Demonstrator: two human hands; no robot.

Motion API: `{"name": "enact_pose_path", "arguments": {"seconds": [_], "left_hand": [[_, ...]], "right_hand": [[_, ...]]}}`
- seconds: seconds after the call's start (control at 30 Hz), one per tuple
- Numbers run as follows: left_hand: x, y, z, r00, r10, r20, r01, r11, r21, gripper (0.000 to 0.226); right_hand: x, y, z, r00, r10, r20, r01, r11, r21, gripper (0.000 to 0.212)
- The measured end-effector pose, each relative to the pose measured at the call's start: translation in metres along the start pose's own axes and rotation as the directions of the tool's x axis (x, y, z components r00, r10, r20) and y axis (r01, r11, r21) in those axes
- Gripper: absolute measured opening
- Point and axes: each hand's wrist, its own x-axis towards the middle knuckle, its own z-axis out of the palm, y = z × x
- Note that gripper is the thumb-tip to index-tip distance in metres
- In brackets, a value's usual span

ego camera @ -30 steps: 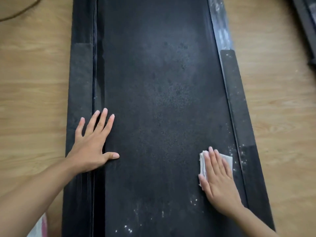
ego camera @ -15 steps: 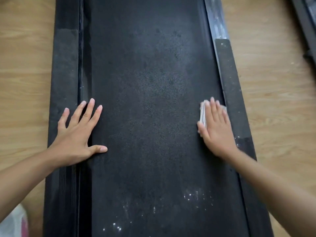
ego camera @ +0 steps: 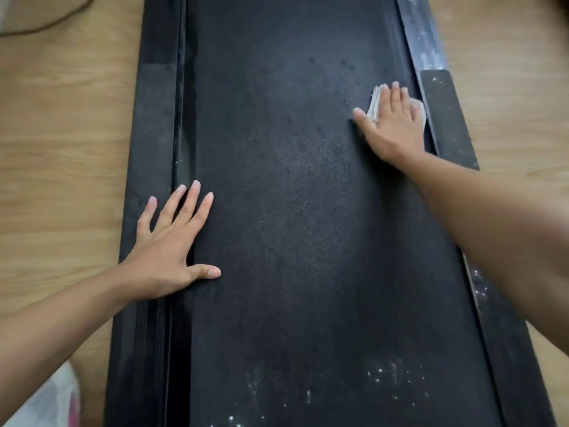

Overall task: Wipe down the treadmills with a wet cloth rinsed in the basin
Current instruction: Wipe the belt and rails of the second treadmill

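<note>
The right hand (ego camera: 392, 124) has just pushed the cloth (ego camera: 376, 104) well up the treadmill belt (ego camera: 292, 211) beside the rail (ego camera: 443, 118) — fingers straight, pressing it flat — so this stroke looks nearly spent, with white specks (ego camera: 385, 374) left behind the wrist. The left hand (ego camera: 172, 241) stays spread flat across from it. Most of the cloth hides under the palm, and no basin shows — the blurred white-pink shape (ego camera: 52, 402) by the left forearm is unreadable.

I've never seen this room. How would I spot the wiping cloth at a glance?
Find the long black treadmill belt on the wooden floor. Near its far right edge, beside the side rail, the right hand presses flat on the cloth. Unlike the scattered white specks nearer you, it is one pale folded pad peeking out around the fingers.
</note>
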Motion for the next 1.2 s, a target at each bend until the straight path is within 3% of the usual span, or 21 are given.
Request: {"name": "enact_pose_path", "arguments": {"seconds": [0.1,0.27,0.33,0.43,0.5,0.6,0.7,0.8,0.93,1.0,1.1,1.2], "left_hand": [[-0.002,0.001,-0.003,1.000,0.005,0.019,-0.005,1.000,-0.011,0.129],[-0.002,0.005,-0.011,0.998,0.007,0.055,-0.006,1.000,-0.021,0.130],[-0.003,0.005,-0.013,0.998,0.008,0.069,-0.006,1.000,-0.028,0.131],[-0.004,0.005,-0.013,0.996,0.002,0.084,0.000,1.000,-0.027,0.131],[-0.004,0.004,-0.012,0.997,0.000,0.071,0.002,1.000,-0.024,0.131],[-0.003,0.003,-0.010,0.997,-0.001,0.073,0.002,1.000,-0.013,0.131],[-0.003,0.002,-0.008,0.998,0.002,0.059,0.000,0.999,-0.032,0.131],[-0.001,0.000,-0.005,0.999,0.000,0.054,0.001,1.000,-0.014,0.131],[0.000,0.000,-0.004,0.999,0.001,0.046,0.000,1.000,-0.014,0.131],[-0.001,0.000,-0.005,0.999,-0.001,0.051,0.002,1.000,-0.023,0.130],[-0.001,0.001,-0.005,0.999,0.000,0.041,0.001,1.000,-0.027,0.129],[-0.001,0.002,-0.005,0.999,-0.007,0.038,0.008,1.000,-0.014,0.129]], "right_hand": [[-0.053,0.012,0.009,0.996,-0.088,0.030,0.088,0.996,-0.024,0.095],[-0.293,0.034,0.023,0.965,-0.188,0.180,0.192,0.981,-0.002,0.089],[-0.339,0.049,0.027,0.942,-0.230,0.244,0.238,0.971,-0.004,0.086],[-0.328,0.070,0.014,0.925,-0.269,0.267,0.252,0.963,0.097,0.071],[-0.310,0.081,0.003,0.949,-0.238,0.205,0.226,0.971,0.082,0.062],[-0.290,0.087,-0.003,0.964,-0.219,0.149,0.204,0.973,0.109,0.066],[-0.272,0.075,-0.020,0.953,-0.124,0.276,0.075,0.980,0.182,0.040],[-0.261,0.069,-0.027,0.913,-0.106,0.394,0.006,0.969,0.248,0.037],[-0.235,0.063,-0.053,0.875,-0.145,0.462,0.021,0.965,0.262,0.037],[-0.201,0.057,-0.076,0.909,-0.166,0.381,0.061,0.960,0.272,0.036],[-0.139,0.041,-0.114,0.978,-0.188,0.088,0.149,0.931,0.332,0.035],[-0.084,0.017,-0.148,0.964,-0.177,-0.198,0.228,0.935,0.272,0.025]]}}
